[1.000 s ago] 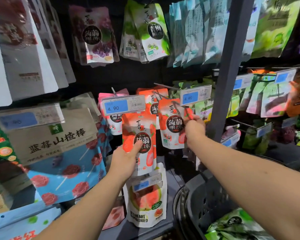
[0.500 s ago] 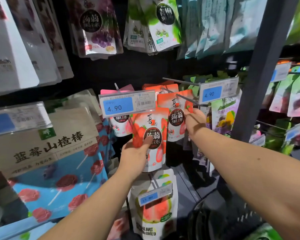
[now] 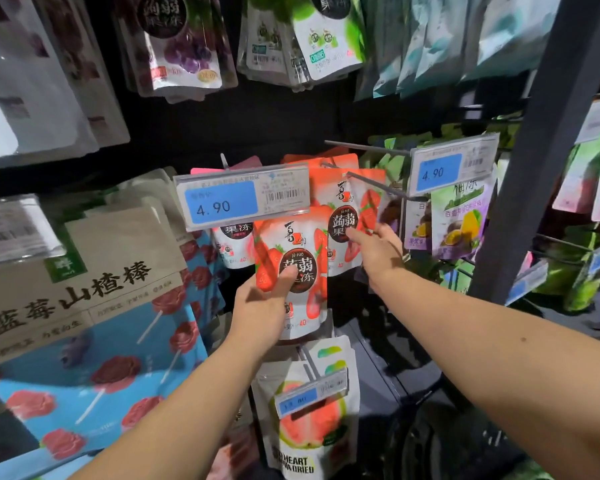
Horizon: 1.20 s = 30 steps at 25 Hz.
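Observation:
My left hand (image 3: 262, 306) grips a red-and-white strawberry jelly pouch (image 3: 300, 247) from below, thumb across its dark round label. The pouch hangs just under a price tag reading 4.90 (image 3: 243, 197). My right hand (image 3: 378, 251) reaches to a second strawberry pouch (image 3: 343, 202) that hangs on a metal peg hook (image 3: 374, 185). Its fingers lie against that pouch's lower right side; whether they pinch it is hidden.
Hanging snack packs fill the rack: purple grape pouches (image 3: 181, 46), green plum pouches (image 3: 323, 36), passion-fruit pouches (image 3: 461, 223), a guava dried-fruit bag (image 3: 309, 424). Blue-and-beige hawthorn stick bags (image 3: 84, 306) crowd the left. A dark upright post (image 3: 534, 161) stands right. A dark basket (image 3: 440, 441) sits below.
The view has moved closer to the rack. My left hand lifted its pouch slightly toward the price tag. My right hand slid down from the hook area to the hanging pouch's lower side.

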Tool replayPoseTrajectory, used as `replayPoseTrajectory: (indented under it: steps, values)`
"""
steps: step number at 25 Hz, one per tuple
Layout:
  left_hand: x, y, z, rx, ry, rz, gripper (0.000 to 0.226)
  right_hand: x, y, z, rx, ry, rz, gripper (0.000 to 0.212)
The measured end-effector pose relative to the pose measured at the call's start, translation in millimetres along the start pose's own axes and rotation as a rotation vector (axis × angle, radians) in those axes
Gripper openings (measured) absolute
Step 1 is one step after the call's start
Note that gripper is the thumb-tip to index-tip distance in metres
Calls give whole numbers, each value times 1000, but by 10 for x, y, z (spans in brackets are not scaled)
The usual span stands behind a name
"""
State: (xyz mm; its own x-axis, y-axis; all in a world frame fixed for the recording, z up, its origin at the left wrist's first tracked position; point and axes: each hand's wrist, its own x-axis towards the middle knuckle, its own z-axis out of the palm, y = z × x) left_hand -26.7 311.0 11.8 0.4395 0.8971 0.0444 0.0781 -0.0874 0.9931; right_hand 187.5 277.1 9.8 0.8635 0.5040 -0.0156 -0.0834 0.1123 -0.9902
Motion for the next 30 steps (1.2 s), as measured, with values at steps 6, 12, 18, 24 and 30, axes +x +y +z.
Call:
replayPoseTrajectory:
  steps: [6,12,18,24,30]
  values:
    - [11,21,33,10,-24,5,27,112,-70,89,67,25,-42,27]
    - [102,21,38,76,-33,26,31,338,-71,262,101,123,-41,41]
    - [128,-7,18,92,-23,46,32,467,-50,286,86,119,-37,37]
    - [-4,67,62,46,3,-10,31,218,-13,142,-298,183,4,65]
    - [-339,88,207,97,-47,6,46,-905,-195,-209,-42,-59,48,13]
